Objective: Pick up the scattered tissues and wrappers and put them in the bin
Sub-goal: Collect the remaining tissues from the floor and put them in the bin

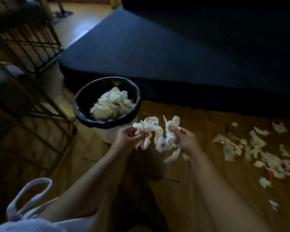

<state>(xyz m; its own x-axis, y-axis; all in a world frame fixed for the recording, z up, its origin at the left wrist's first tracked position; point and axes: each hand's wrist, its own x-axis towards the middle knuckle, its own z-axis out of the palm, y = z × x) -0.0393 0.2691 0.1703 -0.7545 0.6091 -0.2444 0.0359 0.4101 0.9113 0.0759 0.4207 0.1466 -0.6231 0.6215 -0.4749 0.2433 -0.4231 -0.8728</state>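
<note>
Your left hand (124,138), at the centre of the frame, has its fingers curled around one end of a crumpled strip of white tissue (155,133). Your right hand (186,144), just to its right, pinches the other end, with a torn tail hanging below the fist. The tissue sags between the two hands, above the wooden floor (191,173).

Just up and left of your left hand stands the bin (81,106), round and lined with a black bag. A heap of white tissues (112,102) already lies inside it.

Well to the right of your right hand, at the right edge of the frame, scattered tissue scraps (251,148) lie on the floor, some cut off by the edge. A small orange piece (270,174) among them is too blurred to name.

A dark bed (174,56) fills the upper frame. A metal wire rack (32,44) stands in the upper left. The light is dim and fine detail is hard to make out.
</note>
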